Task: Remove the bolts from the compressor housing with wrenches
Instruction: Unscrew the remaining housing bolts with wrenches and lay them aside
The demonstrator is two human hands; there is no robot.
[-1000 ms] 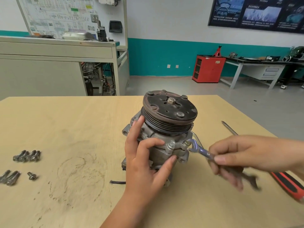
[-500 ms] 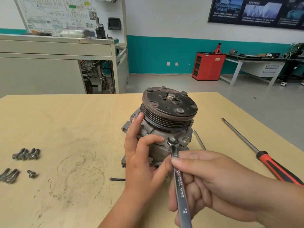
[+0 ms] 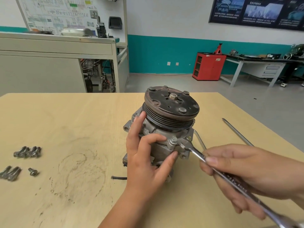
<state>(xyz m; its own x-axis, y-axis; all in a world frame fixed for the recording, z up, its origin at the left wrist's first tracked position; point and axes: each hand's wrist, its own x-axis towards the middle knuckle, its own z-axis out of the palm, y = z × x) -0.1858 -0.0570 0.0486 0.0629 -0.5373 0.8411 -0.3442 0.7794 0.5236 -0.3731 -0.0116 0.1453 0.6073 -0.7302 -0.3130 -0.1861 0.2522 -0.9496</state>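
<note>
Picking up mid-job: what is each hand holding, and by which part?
Left hand grips the compressor housing, below the pulley. Right hand holds the wrench by its shank, behind the head.

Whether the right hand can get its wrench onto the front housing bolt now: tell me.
Probably yes. The right hand holds the wrench with its open end just right of the bolt, whose head stands bare; the left hand grips the housing, fingers beside the bolt, not over it.

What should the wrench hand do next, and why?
Probably slide the wrench onto the bolt: its open end seems just beside the bolt head, not on it, while the left hand steadies the compressor.
</note>
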